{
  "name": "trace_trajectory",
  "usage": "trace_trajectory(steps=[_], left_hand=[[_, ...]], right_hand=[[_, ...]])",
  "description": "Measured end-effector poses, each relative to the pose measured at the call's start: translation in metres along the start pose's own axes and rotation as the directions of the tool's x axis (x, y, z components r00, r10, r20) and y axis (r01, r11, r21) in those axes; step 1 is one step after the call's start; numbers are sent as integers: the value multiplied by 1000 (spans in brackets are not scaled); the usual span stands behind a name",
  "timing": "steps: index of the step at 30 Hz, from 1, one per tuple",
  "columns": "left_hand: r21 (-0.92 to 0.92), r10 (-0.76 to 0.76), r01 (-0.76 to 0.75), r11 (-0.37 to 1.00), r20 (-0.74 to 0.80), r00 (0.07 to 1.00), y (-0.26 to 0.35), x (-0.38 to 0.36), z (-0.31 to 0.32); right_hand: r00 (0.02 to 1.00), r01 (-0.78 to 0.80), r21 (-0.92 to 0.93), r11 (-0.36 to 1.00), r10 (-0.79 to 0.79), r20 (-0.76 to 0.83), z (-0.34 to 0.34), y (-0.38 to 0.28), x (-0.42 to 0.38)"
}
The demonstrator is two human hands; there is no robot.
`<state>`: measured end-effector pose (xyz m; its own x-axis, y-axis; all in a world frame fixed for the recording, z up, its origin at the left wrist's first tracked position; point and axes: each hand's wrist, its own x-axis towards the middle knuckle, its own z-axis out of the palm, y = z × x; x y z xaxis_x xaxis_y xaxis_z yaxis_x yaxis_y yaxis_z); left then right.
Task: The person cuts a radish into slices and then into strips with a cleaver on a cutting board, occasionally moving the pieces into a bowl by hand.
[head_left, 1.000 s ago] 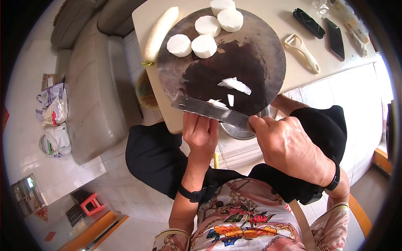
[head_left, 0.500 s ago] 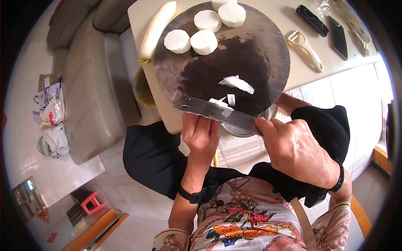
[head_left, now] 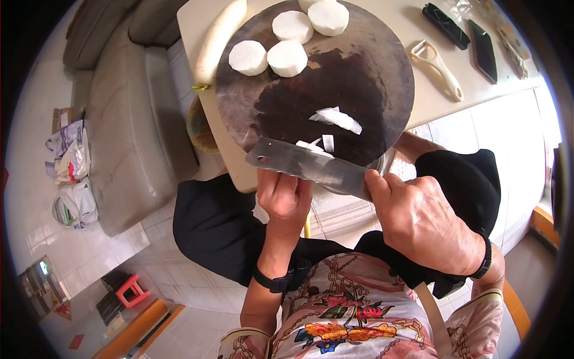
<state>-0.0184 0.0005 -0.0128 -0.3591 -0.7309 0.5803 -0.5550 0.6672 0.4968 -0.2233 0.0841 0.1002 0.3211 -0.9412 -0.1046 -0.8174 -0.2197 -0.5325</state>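
My right hand (head_left: 418, 212) grips a cleaver (head_left: 308, 167) by its handle, and the broad blade reaches left over the near edge of the round chopping board (head_left: 371, 60). Under the left part of the blade, my left hand (head_left: 282, 194) is closed with its fingers bent. Its fingertips, and anything they hold, are hidden by the blade. Just beyond the blade lie thin white peel strips (head_left: 338, 119). Several thick white radish rounds (head_left: 287, 58) sit toward the far side of the board. A whole white radish (head_left: 218, 45) lies left of the board.
To the right on the table (head_left: 391, 12) are a peeler (head_left: 436, 69), a black case-like object (head_left: 445, 27) and a phone (head_left: 482, 51). Below the board's near edge, a metal bowl (head_left: 335, 190) is mostly covered by the cleaver. A grey sofa (head_left: 128, 119) stands at the left.
The cleaver blade has tilted a little, showing more of its flat face. Both hands have barely shifted, and the board and radish pieces appear slightly further left as the view moved.
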Motion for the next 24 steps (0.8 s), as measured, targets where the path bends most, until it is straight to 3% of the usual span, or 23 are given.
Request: trace_trajectory(steps=[4, 6, 11, 14, 19, 24], left_hand=[[-18, 21, -21, 1000, -14, 1000, -1, 1, 1], [-17, 19, -19, 1000, 3, 1000, 1, 4, 0], [-63, -6, 6, 998, 5, 1000, 2, 2, 2], [-72, 18, -19, 997, -7, 1000, 1, 4, 4], [-81, 53, -58, 995, -67, 996, 1, 5, 9], [-76, 13, -17, 997, -54, 998, 0, 2, 7]], right_hand=[[1000, 4, -27, 1000, -4, -18, 2, -3, 4], [995, 79, -179, 981, -89, -48, 1, -4, 12], [992, 59, -178, 982, -77, -99, 8, -6, 28], [984, -17, 64, 998, 28, -175, 17, 5, 29], [961, -69, 83, 994, 89, -263, 14, 9, 11], [988, -54, 87, 995, 66, -139, 10, 4, 3]])
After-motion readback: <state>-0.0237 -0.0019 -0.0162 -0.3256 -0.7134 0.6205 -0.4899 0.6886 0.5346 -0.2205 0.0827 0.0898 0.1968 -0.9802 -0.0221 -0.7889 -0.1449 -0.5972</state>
